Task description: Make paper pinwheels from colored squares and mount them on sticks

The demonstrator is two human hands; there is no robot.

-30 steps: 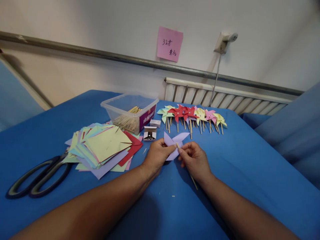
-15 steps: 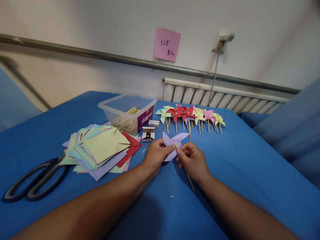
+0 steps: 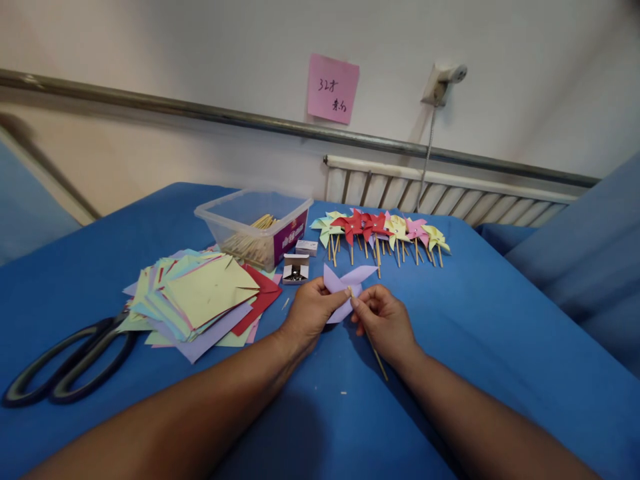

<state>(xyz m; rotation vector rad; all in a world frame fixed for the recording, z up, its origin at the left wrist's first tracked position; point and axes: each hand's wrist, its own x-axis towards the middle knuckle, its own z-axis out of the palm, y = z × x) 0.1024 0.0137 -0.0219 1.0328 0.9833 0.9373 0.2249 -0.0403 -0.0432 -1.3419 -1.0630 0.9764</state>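
While pinching a lilac paper pinwheel [image 3: 347,287] at frame centre, left hand [image 3: 311,310] clamped on its folded blades; right hand [image 3: 384,321] closed on a thin wooden stick [image 3: 376,355] against its middle; left of centre, stacked coloured paper squares [image 3: 200,300]; far left, black scissors [image 3: 65,363]; above, finished pinwheels [image 3: 380,230].

The pink note [image 3: 333,89] on the wall reads "32", then unclear handwriting.
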